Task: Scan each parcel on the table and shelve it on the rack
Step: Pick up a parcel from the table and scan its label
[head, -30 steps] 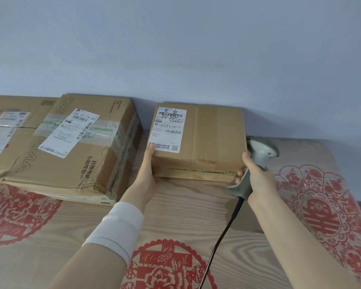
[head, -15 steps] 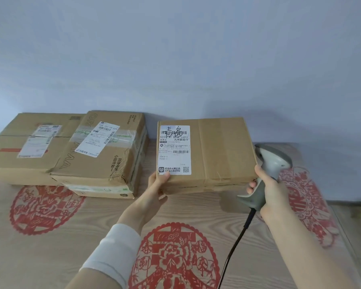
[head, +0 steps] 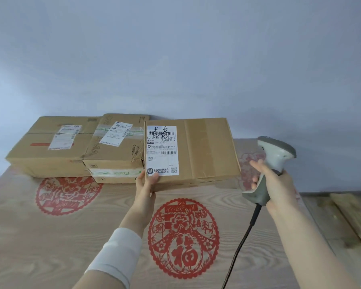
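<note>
A flat cardboard parcel point(head: 208, 149) with a white shipping label point(head: 162, 150) is tilted up off the table, label facing me. My left hand point(head: 147, 181) grips its lower left corner, thumb on the label side. My right hand point(head: 273, 182) holds a grey barcode scanner point(head: 271, 163) by its handle, just right of the parcel, with its black cable point(head: 240, 245) trailing down. Two more labelled parcels lie at the back left: a taped one point(head: 117, 151) and a wider one point(head: 50, 147).
The table point(head: 50, 236) has a wood-grain cover with red paper-cut medallions point(head: 182, 238). A plain wall stands right behind the parcels. To the right of the table's edge, floor and a wooden plank point(head: 350, 215) show. No rack is in view.
The left hand has lifted and tilted the parcel up so its label faces me. The right hand with the scanner has let go of the parcel's right edge and moved away to the right.
</note>
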